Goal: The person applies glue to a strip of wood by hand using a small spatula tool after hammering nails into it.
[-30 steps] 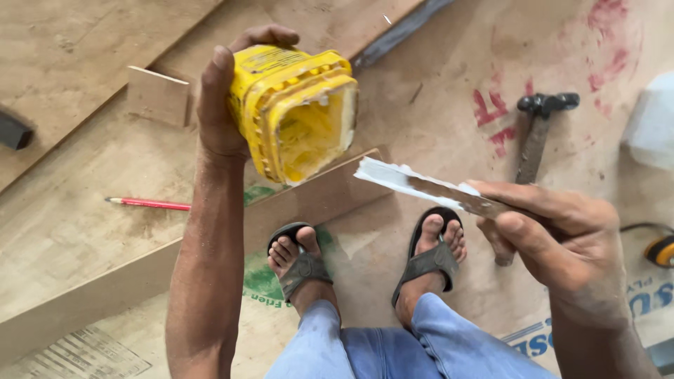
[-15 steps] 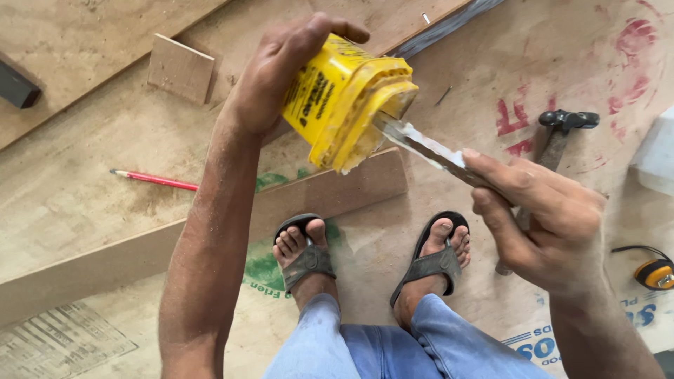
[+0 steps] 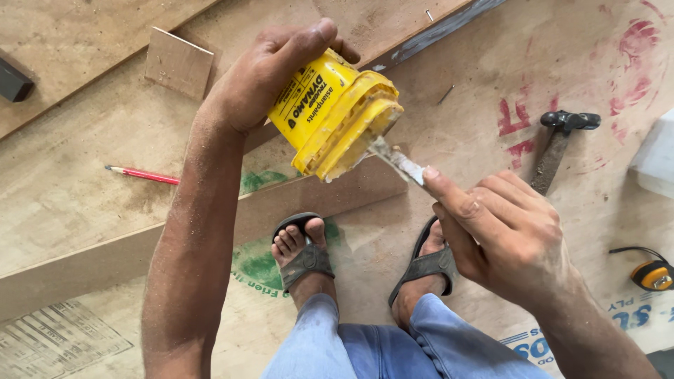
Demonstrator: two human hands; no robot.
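Observation:
My left hand (image 3: 263, 74) grips a yellow plastic tub (image 3: 333, 119) from above and tilts it so that its mouth faces down and to the right. In my right hand (image 3: 495, 235) is a flat wooden stick (image 3: 397, 161) smeared with white paste, pinched between thumb and fingers. The stick's far end reaches into the tub's mouth. Both hands are held above my sandalled feet (image 3: 302, 253).
Plywood sheets (image 3: 84, 175) cover the floor, with a long wooden strip (image 3: 105, 260) across them. A red pencil (image 3: 140, 175) lies at the left, a small square offcut (image 3: 178, 63) above it. A hammer (image 3: 558, 144) and a yellow tape measure (image 3: 653, 274) lie at the right.
My left hand has turned the tub from mouth-up to tilted downward. My right hand has brought the stick up from beside the tub into its mouth.

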